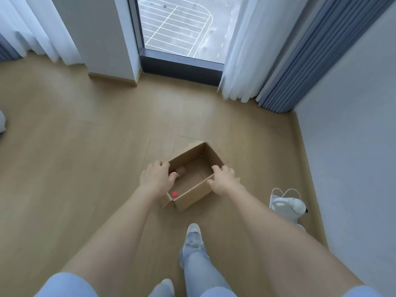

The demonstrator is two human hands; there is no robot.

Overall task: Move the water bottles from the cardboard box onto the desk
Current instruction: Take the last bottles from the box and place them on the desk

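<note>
Water bottle [180,170], clear, loose in cardboard box [192,196] on floor [85,146]; left hand [157,179] and right hand [224,179] grip opposite rims, fingers [216,168] curled over; lift level, lest it roll.

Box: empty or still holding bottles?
Not empty. A clear bottle lies on its side inside the cardboard box, and a red cap shows in its near corner.
</note>
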